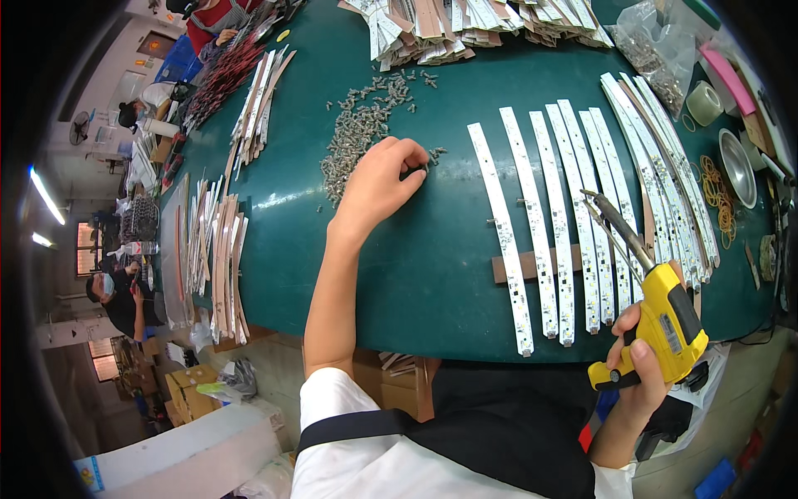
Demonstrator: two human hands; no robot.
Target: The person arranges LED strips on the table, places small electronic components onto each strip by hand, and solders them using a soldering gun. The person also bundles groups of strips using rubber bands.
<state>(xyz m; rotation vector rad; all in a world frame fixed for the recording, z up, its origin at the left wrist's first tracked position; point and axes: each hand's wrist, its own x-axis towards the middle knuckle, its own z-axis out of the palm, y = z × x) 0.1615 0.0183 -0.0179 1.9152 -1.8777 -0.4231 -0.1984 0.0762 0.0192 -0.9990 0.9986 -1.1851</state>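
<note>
My left hand rests at the right side of a heap of small metal parts, its fingers curled and thumb drawn in. Whatever is between its fingertips is hidden. In my right hand is a yellow soldering gun, its metal tip pointing up and left over the strips. Several narrow white LED circuit strips lie side by side in front of me. A brown strip runs crosswise beneath some of them. Small metal parts stick out from the edges of the two leftmost strips.
More strips are bunched at right, beside rubber bands, a metal bowl and a tape roll. Strip stacks cover the green table's far edge; others lie left. Other people work at far left.
</note>
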